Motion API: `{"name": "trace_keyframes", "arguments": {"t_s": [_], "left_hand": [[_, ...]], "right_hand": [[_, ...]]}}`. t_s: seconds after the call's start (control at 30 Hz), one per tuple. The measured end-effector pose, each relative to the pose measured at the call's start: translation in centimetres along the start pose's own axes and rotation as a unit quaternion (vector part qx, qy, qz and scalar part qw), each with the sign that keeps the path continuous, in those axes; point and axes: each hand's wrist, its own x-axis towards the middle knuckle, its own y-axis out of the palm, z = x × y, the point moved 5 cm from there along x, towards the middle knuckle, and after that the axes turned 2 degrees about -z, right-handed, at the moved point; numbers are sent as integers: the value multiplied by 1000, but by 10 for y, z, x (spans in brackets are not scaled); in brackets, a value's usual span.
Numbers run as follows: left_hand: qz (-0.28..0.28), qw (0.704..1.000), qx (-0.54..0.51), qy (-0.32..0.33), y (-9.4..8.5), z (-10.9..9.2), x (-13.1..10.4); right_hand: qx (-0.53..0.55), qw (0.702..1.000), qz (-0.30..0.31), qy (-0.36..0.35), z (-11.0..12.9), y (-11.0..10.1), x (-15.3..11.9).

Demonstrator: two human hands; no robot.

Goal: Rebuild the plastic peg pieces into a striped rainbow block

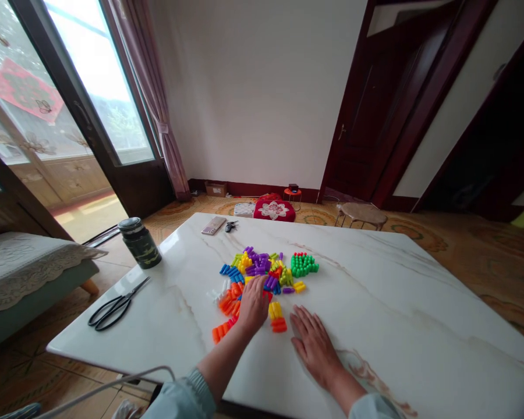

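My left hand (254,302) reaches over the pile of small coloured plastic pieces, its fingers bent down onto them; what its fingertips hold, if anything, is hidden. My right hand (315,343) lies flat on the white marbled table, fingers spread. Between the hands sits a small group of yellow pieces (275,311) and orange pieces (278,325). Purple pieces (257,263) and blue pieces (233,272) lie in the pile beyond my left hand. A block of green pieces (304,265) with red ones behind it stands at the pile's right. Orange pieces (230,299) lie left of my left hand.
On the table (397,302) are black scissors (117,305) and a dark jar (140,243) at the left, with a phone (213,225) and keys (230,226) near the far edge. A stool (362,214) and a red cushioned seat (274,210) stand beyond.
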Motion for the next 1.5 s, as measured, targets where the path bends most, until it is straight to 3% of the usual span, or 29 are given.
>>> {"name": "trace_keyframes", "arguments": {"t_s": [0.1,0.2,0.37,0.7,0.9,1.1,1.27,1.5], "left_hand": [[43,997,57,-14,5,14,41],[93,993,75,15,10,23,64],[170,976,122,54,13,29,74],[307,935,168,56,25,30,97],[321,928,183,42,27,29,101],[277,945,172,28,7,27,92],[239,959,146,39,-13,2,71],[241,959,39,142,-8,-81,1]], "right_hand": [[11,1000,5,5,1,1,2],[21,1000,8,9,-1,1,2],[26,999,20,14,0,-2,3],[27,998,50,23,4,-7,4],[21,999,39,19,5,-8,4],[23,1000,16,6,4,-6,3],[41,997,-59,0,2,-4,0],[103,980,-163,-43,7,-19,-8]]}}
